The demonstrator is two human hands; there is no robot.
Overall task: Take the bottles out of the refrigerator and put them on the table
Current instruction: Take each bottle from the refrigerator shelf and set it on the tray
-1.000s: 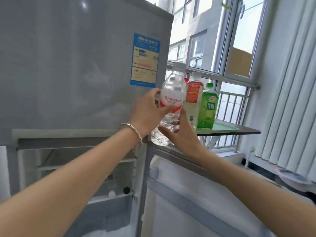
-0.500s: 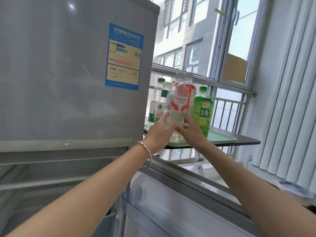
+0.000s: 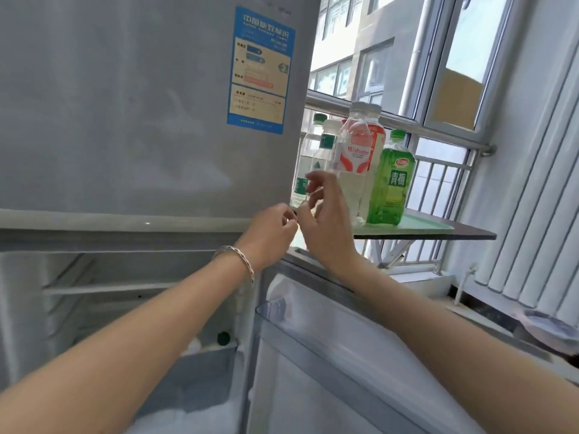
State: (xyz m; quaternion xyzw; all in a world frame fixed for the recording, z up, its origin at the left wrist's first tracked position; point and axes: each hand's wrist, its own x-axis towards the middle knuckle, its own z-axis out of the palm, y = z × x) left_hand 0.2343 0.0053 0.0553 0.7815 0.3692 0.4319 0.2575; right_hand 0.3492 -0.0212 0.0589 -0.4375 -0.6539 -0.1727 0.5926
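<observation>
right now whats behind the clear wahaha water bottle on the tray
Behind the clear water bottle stands an orange-labelled bottle, mostly covered, so only its right edge and shoulder show. Its cap and base are hidden.

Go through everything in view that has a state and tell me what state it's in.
Clear water bottle: upright on the table, released
Green drink bottle: upright, capped
Lower fridge door: open
Upper fridge door: shut
Left hand: empty
Right hand: empty, open
Window: shut
</observation>
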